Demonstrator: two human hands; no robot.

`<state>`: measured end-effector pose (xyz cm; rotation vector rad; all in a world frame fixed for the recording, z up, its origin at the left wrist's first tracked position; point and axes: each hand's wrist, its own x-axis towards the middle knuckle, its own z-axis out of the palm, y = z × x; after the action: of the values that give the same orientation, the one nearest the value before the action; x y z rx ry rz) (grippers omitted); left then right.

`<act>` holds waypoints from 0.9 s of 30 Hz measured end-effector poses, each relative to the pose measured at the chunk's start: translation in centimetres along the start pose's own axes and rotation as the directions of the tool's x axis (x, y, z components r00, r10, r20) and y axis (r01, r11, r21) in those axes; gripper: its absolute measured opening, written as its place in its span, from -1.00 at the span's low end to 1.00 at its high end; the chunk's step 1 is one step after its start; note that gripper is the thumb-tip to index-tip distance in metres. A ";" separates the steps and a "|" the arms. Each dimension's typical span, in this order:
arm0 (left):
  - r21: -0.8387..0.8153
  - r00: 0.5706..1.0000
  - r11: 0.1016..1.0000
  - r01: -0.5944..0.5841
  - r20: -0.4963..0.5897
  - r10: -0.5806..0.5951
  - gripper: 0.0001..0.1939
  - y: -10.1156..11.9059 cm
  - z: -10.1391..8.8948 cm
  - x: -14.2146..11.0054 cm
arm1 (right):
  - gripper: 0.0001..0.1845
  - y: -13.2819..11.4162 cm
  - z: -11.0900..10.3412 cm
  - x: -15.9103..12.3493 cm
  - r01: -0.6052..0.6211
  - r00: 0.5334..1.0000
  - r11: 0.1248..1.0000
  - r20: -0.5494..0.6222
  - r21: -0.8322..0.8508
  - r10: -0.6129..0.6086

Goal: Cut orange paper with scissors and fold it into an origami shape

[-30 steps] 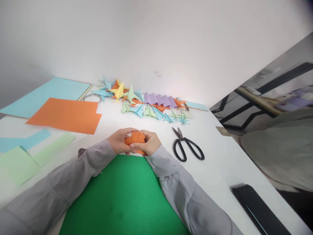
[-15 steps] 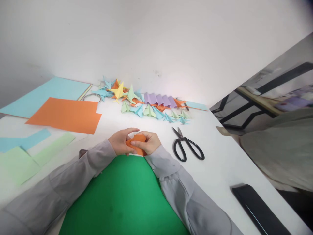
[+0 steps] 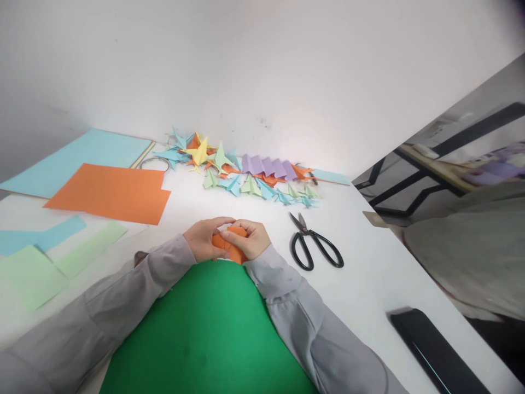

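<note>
My left hand [image 3: 202, 239] and my right hand [image 3: 253, 239] meet over a small folded piece of orange paper [image 3: 228, 245], and both pinch it from either side. The paper lies low, at the far edge of a green sheet [image 3: 205, 334] that lies between my grey sleeves. Fingers of both hands are curled onto the folds, and most of the piece is hidden under them.
Black scissors [image 3: 314, 249] lie right of my hands. A row of folded paper figures [image 3: 246, 175] runs along the wall. Orange [image 3: 110, 192], blue [image 3: 77, 161] and pale green [image 3: 36, 271] sheets lie on the left. A black flat object [image 3: 435, 353] sits near the right table edge.
The orange piece was raised and showing its folds a second ago; now it is pressed lower and flatter between my fingers. The hands have barely shifted.
</note>
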<state>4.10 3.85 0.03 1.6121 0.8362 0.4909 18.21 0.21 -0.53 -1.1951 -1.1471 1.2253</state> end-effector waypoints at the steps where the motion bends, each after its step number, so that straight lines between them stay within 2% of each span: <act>1: 0.004 1.000 1.000 -0.005 -0.006 0.005 -0.17 0.0 0.0 0.0 | -0.69 0.0 0.0 0.1 0.012 1.000 1.000 -0.020 -0.006 -0.012; 9: -0.076 0.998 0.997 -0.013 -0.058 0.009 -0.46 0.3 0.3 0.0 | -0.71 -0.4 -0.3 0.2 -0.057 0.998 0.993 -0.023 0.101 0.060; 11: -0.067 0.998 0.998 -0.006 -0.067 0.001 -0.51 0.3 0.3 0.1 | -0.74 -0.1 -0.4 0.3 -0.018 1.000 0.996 -0.011 0.093 0.019; 15: -0.034 0.994 0.999 0.007 -0.111 -0.011 -0.62 0.4 0.3 0.2 | -0.78 0.8 -0.7 1.0 0.156 0.987 0.987 -0.054 0.028 -0.154; 19: 0.018 0.993 1.000 0.020 -0.113 -0.018 -0.79 0.3 0.3 0.2 | -0.81 1.2 -1.0 1.4 0.190 0.978 0.981 -0.078 -0.038 -0.193; 23: 0.075 0.995 0.997 0.004 -0.102 0.004 -0.76 0.1 0.3 0.2 | -0.80 1.0 -1.0 1.3 0.156 0.986 0.987 -0.062 -0.023 -0.157; 27: 0.081 0.996 0.997 -0.016 -0.092 0.023 -0.75 0.1 0.3 0.1 | -0.76 0.5 -0.7 0.9 0.060 0.997 0.998 -0.041 0.030 -0.059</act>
<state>4.39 3.73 0.05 1.6826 0.9204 0.5555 18.93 1.10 -1.12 -1.1492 -1.1220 1.1650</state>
